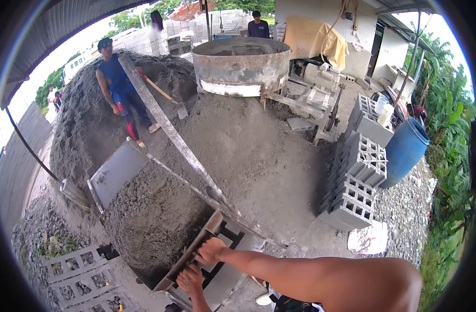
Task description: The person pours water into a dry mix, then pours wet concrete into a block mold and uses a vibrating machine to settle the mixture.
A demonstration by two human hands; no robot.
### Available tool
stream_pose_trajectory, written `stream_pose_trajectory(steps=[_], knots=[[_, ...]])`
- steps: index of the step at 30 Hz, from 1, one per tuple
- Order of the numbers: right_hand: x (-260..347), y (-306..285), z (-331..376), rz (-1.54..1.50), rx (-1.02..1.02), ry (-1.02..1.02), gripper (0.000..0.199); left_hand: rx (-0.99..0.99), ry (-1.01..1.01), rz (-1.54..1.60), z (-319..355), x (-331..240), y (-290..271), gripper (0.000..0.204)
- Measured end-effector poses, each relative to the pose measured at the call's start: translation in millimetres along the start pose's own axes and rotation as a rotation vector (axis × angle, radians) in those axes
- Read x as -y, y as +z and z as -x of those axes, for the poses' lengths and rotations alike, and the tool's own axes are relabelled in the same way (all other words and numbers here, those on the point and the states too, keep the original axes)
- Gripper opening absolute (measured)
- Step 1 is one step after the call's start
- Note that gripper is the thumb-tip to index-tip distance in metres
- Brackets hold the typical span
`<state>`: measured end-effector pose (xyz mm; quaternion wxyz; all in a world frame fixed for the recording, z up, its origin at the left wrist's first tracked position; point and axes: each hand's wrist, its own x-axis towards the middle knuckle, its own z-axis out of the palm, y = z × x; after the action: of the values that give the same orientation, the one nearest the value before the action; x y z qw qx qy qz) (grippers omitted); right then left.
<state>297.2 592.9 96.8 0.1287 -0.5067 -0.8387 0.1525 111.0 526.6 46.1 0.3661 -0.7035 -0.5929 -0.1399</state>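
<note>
My right hand grips the upper edge of a rusty metal plate that stands tilted at the foot of a heap of grey concrete mix. My left hand holds the same plate lower down, fingers curled over its edge. The plate sits over a metal block mould with dark slots. A long steel bar leans from the mould up toward the back.
A round steel mixer drum stands at the back. A stack of hollow concrete blocks and a blue barrel are at the right. More blocks lie at lower left. A person with a shovel stands on the sand pile; another person is far back.
</note>
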Motion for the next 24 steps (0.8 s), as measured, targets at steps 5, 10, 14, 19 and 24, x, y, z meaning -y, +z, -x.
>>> stream_pose_trajectory(steps=[5,10,14,19,24], knots=[[4.4,0.3,-1.5,0.001,-0.001,0.002,0.056,-0.069,-0.001,-0.029,12.0,4.8,12.2,0.037],[2.4,-3.5,-1.4,0.002,0.049,0.014,0.056,-0.007,-0.065,0.034,5.0,0.0,5.9,0.036],[1.3,-5.6,-1.3,0.003,0.06,0.025,0.054,0.125,-0.172,0.136,4.6,-1.9,5.4,0.037],[4.6,-4.4,-2.2,0.008,0.062,0.033,0.054,0.044,-0.209,0.127,10.2,-3.0,14.3,0.045],[2.1,-6.3,-2.0,0.036,0.054,0.026,0.052,0.014,-0.161,0.142,3.6,-3.3,9.4,0.048]])
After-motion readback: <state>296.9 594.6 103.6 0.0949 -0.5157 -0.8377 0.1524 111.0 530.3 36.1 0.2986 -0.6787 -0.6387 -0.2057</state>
